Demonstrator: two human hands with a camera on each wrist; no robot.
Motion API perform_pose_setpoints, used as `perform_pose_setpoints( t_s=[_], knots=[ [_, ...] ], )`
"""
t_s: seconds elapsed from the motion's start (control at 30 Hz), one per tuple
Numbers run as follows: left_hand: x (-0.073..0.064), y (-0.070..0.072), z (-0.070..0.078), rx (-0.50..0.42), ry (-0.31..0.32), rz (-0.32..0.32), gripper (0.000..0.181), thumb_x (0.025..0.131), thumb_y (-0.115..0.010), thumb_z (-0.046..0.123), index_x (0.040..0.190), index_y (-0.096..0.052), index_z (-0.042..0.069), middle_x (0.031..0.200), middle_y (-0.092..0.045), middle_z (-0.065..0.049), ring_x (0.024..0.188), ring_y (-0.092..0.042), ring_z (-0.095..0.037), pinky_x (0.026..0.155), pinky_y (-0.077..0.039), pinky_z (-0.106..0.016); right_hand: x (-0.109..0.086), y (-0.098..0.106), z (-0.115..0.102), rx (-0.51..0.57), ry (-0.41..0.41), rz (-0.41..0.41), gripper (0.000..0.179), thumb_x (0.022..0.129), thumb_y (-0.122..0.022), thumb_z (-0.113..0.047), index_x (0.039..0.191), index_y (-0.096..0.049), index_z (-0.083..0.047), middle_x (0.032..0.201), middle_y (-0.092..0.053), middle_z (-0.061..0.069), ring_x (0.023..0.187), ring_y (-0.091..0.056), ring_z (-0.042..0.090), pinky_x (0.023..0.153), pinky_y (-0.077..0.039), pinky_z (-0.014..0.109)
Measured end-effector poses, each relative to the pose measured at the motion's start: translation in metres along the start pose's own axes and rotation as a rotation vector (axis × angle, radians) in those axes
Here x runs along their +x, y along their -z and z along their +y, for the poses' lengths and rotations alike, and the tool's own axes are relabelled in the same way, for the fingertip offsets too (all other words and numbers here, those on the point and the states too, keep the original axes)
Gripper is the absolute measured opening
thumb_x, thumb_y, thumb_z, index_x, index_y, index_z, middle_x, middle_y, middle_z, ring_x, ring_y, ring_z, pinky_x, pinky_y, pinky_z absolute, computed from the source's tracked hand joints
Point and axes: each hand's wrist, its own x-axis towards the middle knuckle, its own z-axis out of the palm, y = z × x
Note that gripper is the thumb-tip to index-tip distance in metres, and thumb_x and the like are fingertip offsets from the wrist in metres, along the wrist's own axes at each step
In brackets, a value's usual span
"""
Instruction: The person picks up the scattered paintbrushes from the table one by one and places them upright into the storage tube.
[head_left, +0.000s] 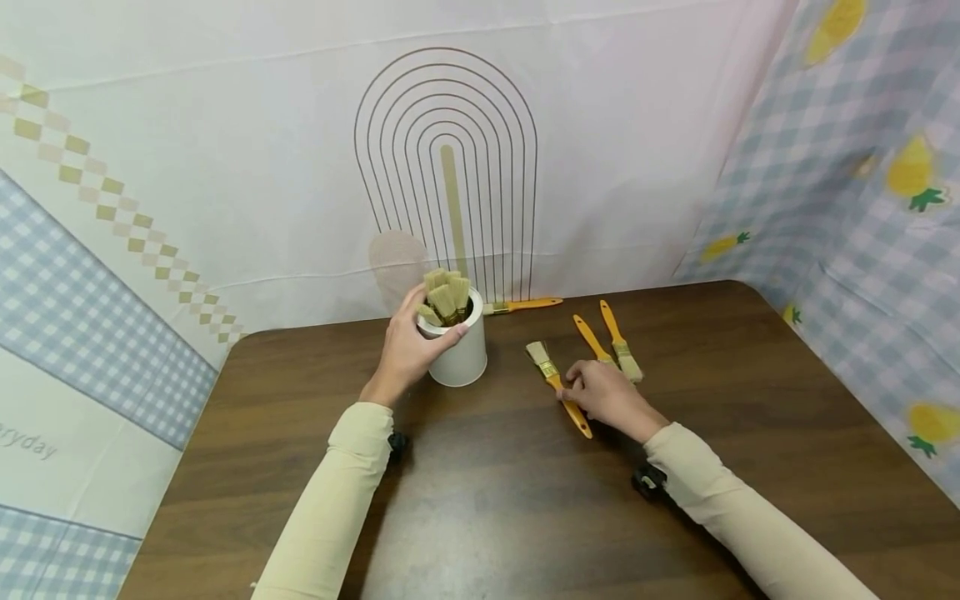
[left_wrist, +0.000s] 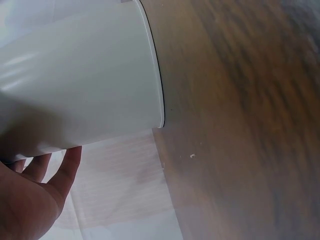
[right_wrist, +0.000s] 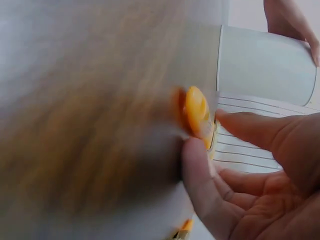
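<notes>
In the head view my left hand (head_left: 408,342) grips a white can (head_left: 459,360) near its rim, thumb at the front and fingers round the far side. The can stands upright and holds several paintbrushes (head_left: 444,300), bristles up. My right hand (head_left: 609,395) pinches the yellow handle of a paintbrush (head_left: 576,410) that lies slanted on the table, its pale bristles pointing away. Seen from the right wrist, thumb and fingers lie on both sides of the handle (right_wrist: 196,107). The left wrist view shows fingers against the side of the can (left_wrist: 90,75).
Just beyond my right hand lie two more yellow-handled paintbrushes (head_left: 619,343), side by side. Another paintbrush (head_left: 528,305) lies along the back edge of the brown wooden table (head_left: 465,500). A patterned cloth (head_left: 600,167) hangs behind the table and at both sides.
</notes>
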Motion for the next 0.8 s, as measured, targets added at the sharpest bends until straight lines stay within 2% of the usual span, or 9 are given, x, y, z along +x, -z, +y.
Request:
perform_pose_setpoints(
  t_s=[0.07,0.13,0.2,0.3,0.37,0.5,0.67,0.8],
  knots=[
    [0.000,0.001,0.000,0.000,-0.001,0.004,0.090,0.082,-0.084,0.051,0.155,-0.052,0.009,0.162,-0.046,-0.005,0.145,-0.048,-0.029,0.118,-0.039,-0.053,0.002,-0.001,-0.005,-0.013,-0.017,-0.020,0.023,0.100,-0.074,-0.019,0.085,-0.065,-0.005,0.063,-0.054,-0.002,0.052,-0.055,0.010,0.049,-0.044,0.025],
    [0.001,0.001,0.000,-0.001,-0.002,0.007,0.090,0.082,-0.084,0.051,0.155,-0.052,0.010,0.162,-0.046,-0.005,0.145,-0.048,-0.029,0.118,-0.038,-0.053,0.004,-0.001,-0.011,-0.016,-0.033,-0.046,0.038,0.100,-0.075,-0.017,0.069,-0.053,-0.012,0.057,-0.046,-0.004,0.048,-0.050,0.009,0.047,-0.039,0.023],
    [0.001,0.001,0.001,-0.005,-0.001,0.005,0.090,0.082,-0.084,0.051,0.155,-0.051,0.010,0.162,-0.046,-0.005,0.145,-0.047,-0.029,0.118,-0.038,-0.053,0.005,-0.002,-0.015,-0.016,-0.047,-0.074,0.050,0.100,-0.074,-0.016,0.062,-0.042,-0.017,0.052,-0.043,-0.004,0.045,-0.048,0.010,0.046,-0.039,0.022],
    [0.000,0.001,0.002,-0.012,0.001,-0.002,0.091,0.083,-0.084,0.050,0.157,-0.050,0.011,0.162,-0.045,-0.004,0.145,-0.048,-0.029,0.118,-0.039,-0.053,0.007,-0.003,-0.018,-0.010,-0.065,-0.094,0.051,0.099,-0.075,-0.014,0.059,-0.043,-0.017,0.052,-0.050,-0.002,0.045,-0.055,0.012,0.046,-0.048,0.024],
    [0.000,0.000,0.002,-0.016,0.002,-0.004,0.091,0.083,-0.084,0.050,0.157,-0.049,0.010,0.162,-0.045,-0.004,0.145,-0.047,-0.029,0.118,-0.039,-0.053,0.007,-0.004,-0.018,0.002,-0.074,-0.100,0.046,0.098,-0.076,-0.014,0.062,-0.047,-0.015,0.055,-0.056,0.001,0.047,-0.061,0.014,0.048,-0.053,0.026],
    [-0.001,-0.001,0.001,-0.018,-0.002,-0.007,0.091,0.083,-0.085,0.049,0.157,-0.049,0.009,0.162,-0.045,-0.005,0.144,-0.048,-0.028,0.118,-0.038,-0.053,0.008,-0.005,-0.014,0.059,-0.089,-0.103,0.029,0.096,-0.077,-0.012,0.076,-0.056,-0.008,0.066,-0.063,0.007,0.051,-0.066,0.015,0.050,-0.055,0.027],
    [-0.001,-0.001,0.000,-0.018,-0.003,-0.004,0.090,0.084,-0.084,0.050,0.156,-0.050,0.010,0.162,-0.046,-0.004,0.144,-0.048,-0.028,0.118,-0.039,-0.052,0.009,-0.001,-0.010,0.269,-0.097,-0.140,0.014,0.100,-0.072,-0.008,0.098,-0.060,0.000,0.081,-0.065,0.011,0.060,-0.066,0.017,0.055,-0.059,0.030],
    [-0.002,-0.002,-0.001,-0.028,-0.005,-0.003,0.087,0.083,-0.084,0.050,0.155,-0.052,0.012,0.162,-0.046,-0.003,0.143,-0.048,-0.027,0.118,-0.039,-0.052,0.006,0.008,-0.013,0.433,-0.066,-0.138,0.014,0.105,-0.063,-0.006,0.112,-0.057,0.005,0.093,-0.066,0.016,0.070,-0.067,0.021,0.063,-0.063,0.035]
  ],
)
